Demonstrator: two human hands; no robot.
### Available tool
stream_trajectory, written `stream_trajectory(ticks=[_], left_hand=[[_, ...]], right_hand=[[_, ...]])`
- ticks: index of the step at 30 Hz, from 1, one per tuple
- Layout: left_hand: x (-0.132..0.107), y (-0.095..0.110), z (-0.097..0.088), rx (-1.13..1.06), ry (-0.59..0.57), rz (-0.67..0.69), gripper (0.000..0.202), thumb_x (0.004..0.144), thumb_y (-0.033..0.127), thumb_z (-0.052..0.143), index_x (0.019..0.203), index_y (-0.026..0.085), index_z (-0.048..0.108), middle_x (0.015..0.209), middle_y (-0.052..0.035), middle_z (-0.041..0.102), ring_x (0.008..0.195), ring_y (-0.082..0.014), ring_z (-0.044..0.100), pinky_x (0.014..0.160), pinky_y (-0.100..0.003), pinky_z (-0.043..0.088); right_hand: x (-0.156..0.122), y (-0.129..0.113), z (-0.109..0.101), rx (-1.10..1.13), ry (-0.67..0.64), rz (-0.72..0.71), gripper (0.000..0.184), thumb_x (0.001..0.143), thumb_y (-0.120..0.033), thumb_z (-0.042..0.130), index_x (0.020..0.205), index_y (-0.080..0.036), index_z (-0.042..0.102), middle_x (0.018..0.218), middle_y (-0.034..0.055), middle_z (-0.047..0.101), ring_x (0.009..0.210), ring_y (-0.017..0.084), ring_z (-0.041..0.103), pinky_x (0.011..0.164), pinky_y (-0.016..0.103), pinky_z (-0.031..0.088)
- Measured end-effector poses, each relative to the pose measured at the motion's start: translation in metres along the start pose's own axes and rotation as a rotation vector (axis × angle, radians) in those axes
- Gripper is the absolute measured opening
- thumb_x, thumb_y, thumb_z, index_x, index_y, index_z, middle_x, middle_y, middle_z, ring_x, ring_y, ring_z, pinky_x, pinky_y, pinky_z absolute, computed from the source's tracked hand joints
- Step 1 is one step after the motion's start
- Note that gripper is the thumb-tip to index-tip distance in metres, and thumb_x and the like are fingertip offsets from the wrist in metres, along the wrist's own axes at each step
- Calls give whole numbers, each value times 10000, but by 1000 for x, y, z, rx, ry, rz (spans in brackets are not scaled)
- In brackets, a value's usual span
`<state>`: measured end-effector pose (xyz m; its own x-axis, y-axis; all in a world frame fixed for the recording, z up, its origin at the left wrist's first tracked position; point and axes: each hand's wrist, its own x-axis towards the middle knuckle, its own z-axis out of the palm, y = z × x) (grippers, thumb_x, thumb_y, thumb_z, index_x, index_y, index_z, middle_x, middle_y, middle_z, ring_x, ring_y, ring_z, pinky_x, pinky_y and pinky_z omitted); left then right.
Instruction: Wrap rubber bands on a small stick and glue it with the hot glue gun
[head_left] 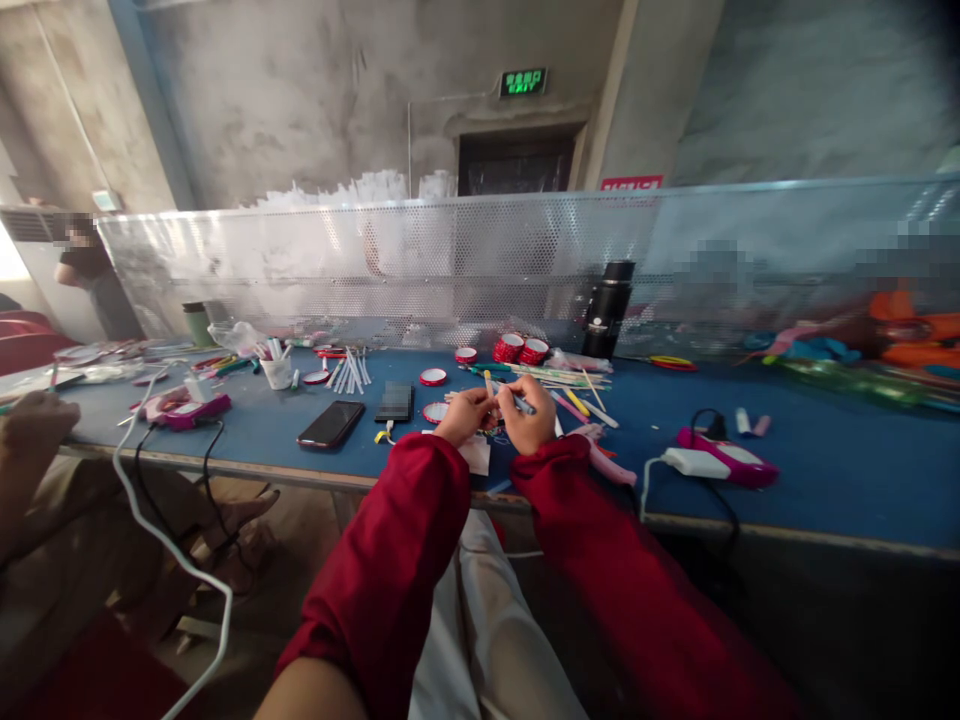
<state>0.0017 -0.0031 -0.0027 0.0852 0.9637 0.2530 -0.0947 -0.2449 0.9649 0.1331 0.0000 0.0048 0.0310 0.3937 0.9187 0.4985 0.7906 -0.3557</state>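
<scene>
1. In the head view, the left hand (466, 416) is over the near part of the blue table (847, 478). Its fingers are bent together and seem to pinch a small yellowish stick (487, 381), which stands up at the fingertips.
2. The right hand (532, 418) is just beside it, on the right. Its fingers are closed around a grey pen (519, 399), which is tilted, with one end toward the left hand. I cannot tell if the pen touches the stick.
3. Under the hands, a white paper (478, 456) lies at the near edge. To the left of them is a red-rimmed lid (435, 412), then a black box (394, 402) and a phone (331, 424), lying flat.
4. Farther left are loose white sticks (349, 371) and a white cup (277, 373) with sticks inside.
5. Beyond the hands, on the far side, are stacked red lids (509, 348) and, to their right, a black bottle (608, 312), upright.
6. On the right, near the right hand, is a pink piece (612, 462); farther right lies a purple power strip (739, 464).
7. At the far left of the scene, another person's hand (36, 428) is visible.
</scene>
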Motion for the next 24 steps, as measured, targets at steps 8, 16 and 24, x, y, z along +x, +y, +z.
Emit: stream_trajectory(ticks=[8, 16, 24], left_hand=[[1, -1, 0, -8, 3, -10, 363, 783, 460, 754, 722, 158, 560, 595, 28, 560, 498, -80, 500, 517, -216, 391], [1, 0, 0, 2, -9, 12, 386, 773, 484, 755, 714, 158, 557, 579, 34, 553, 486, -78, 499, 507, -212, 393], [-1, 1, 0, 24, -5, 5, 410, 767, 512, 756, 716, 157, 556, 578, 29, 558, 497, -83, 511, 518, -213, 409]], right_hand=[[0, 0, 1, -2, 19, 12, 164, 890, -305, 578, 736, -253, 548, 679, 14, 660, 655, 201, 605, 657, 331, 453], [0, 0, 0, 6, 6, 38, 165, 889, -303, 575, 736, -252, 543, 683, 16, 663, 661, 200, 608, 655, 326, 451], [0, -1, 0, -1, 2, 36, 161, 893, -297, 568, 741, -252, 538, 695, 17, 670, 680, 197, 612, 677, 323, 462]])
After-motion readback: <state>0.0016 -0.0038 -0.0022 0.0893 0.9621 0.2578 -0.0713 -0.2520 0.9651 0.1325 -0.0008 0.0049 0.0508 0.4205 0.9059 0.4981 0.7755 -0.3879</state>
